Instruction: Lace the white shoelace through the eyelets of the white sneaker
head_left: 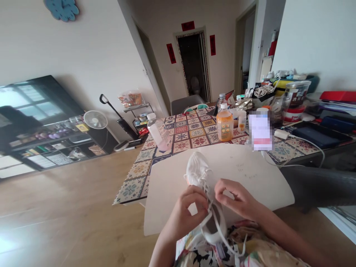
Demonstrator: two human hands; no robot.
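A white lace-up shoe (198, 165) lies on a large white sheet (164, 185), toe pointing away and heel at my lap. My left hand (193, 207) is at the left side of the lacing, thumb and fingers pinched on a white shoelace (219, 226). Over the right side of the shoe is my right hand (232, 196), its fingers curled and thumb near the fingertips; what it may hold is too small to make out. A long loose lace end trails across the shoe opening toward my lap.
On the patterned tablecloth (180, 137) stand an orange drink bottle (225, 124), a clear bottle (160, 133) at the left, and a blurred phone (260, 131). A white cable (308, 140) and assorted containers lie at the right.
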